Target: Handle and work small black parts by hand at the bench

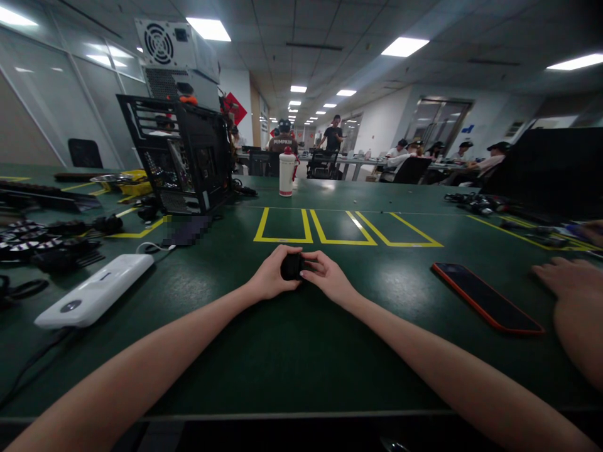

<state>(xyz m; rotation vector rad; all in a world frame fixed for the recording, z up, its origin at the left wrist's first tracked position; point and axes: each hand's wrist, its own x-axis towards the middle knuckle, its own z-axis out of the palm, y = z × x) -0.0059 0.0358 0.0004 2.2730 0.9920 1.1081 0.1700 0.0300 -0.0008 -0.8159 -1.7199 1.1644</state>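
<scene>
Between my two hands is a small black rounded object (291, 267), whose exact kind I cannot make out. My left hand (273, 273) is wrapped round its left side, thumb below and fingers above. My right hand (328, 274) has its fingertips closed on the object's right edge. Both hands are above the green table (301, 358), just in front of the yellow tape outlines (343, 243).
A white power bank (101, 292) with cables lies left, near an open computer case (188, 157). A white bottle (286, 172) stands behind the outlines. At right are an orange-edged phone (485, 297), another person's hand (565, 276) and a dark monitor (551, 169).
</scene>
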